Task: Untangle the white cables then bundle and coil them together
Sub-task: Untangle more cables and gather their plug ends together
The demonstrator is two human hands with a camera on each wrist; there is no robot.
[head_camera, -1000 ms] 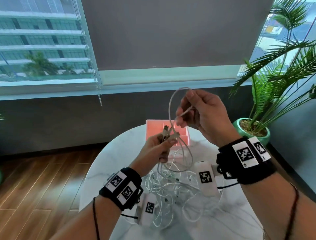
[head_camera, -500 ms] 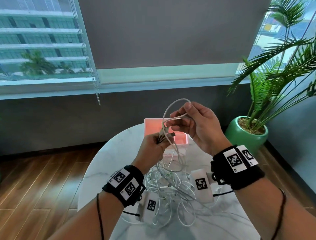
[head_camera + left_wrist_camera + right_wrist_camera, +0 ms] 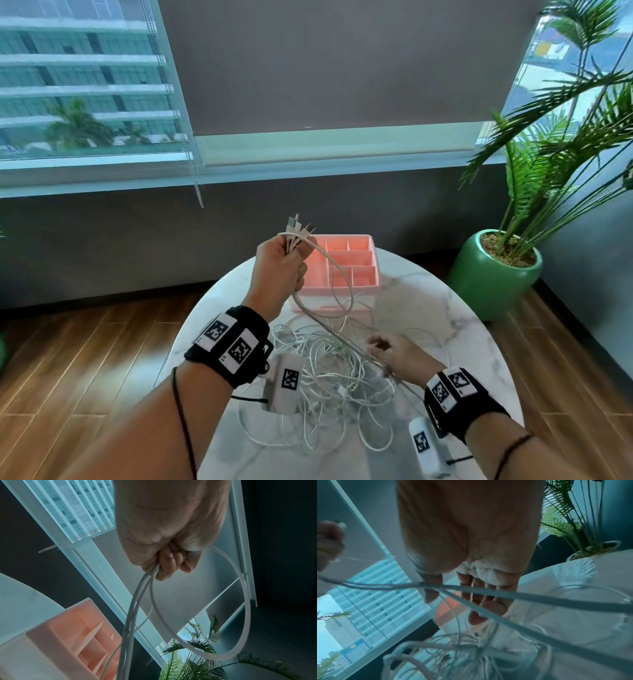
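The left hand (image 3: 279,263) clenches gathered plug ends above the bench's far edge. The white cables (image 3: 329,383) lie tangled at the bench's centre. The right hand (image 3: 394,353), fingers loose, runs along taut strands; untangling continues, and the next move calls for freeing one strand.

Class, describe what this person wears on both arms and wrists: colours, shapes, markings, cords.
Bare forearms, no sleeves. Each wrist carries a black fabric wristband bearing two white tags with black square codes. A white box-shaped unit with one such code hangs below each. Thin black cords loop round both forearms.
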